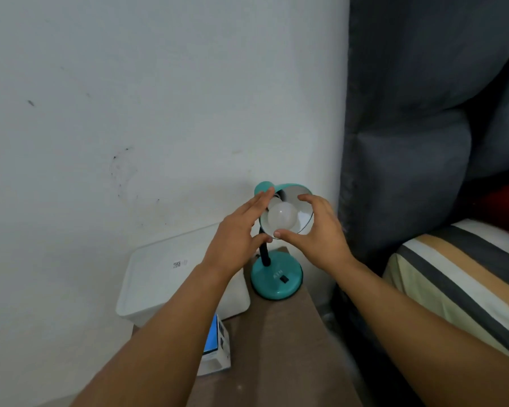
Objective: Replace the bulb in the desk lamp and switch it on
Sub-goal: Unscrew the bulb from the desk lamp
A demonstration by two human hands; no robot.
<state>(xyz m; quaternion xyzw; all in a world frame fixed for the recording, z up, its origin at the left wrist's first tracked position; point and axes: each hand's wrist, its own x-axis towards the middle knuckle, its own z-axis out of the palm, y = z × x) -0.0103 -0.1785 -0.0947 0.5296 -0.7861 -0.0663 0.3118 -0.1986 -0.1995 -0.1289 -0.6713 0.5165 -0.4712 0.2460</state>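
Note:
A teal desk lamp stands at the far end of a brown table (pixel 276 353), its round base (pixel 272 289) carrying a black switch (pixel 283 279). The shade (pixel 301 195) is tilted up towards me, and a white bulb (pixel 282 215) sits in its socket, unlit. My left hand (pixel 235 239) rests against the shade's left side, fingers stretched along the outside and thumb under the lower rim. My right hand (pixel 318 233) grips the shade's right side, with fingers on the upper rim and thumb on the lower rim just below the bulb.
A white plastic bin with a lid (pixel 159 277) stands left of the lamp against the wall. A blue and white bulb box (pixel 216 345) lies at the table's left edge under my left forearm. A grey padded headboard (pixel 409 142) and a striped bed (pixel 467 277) are on the right.

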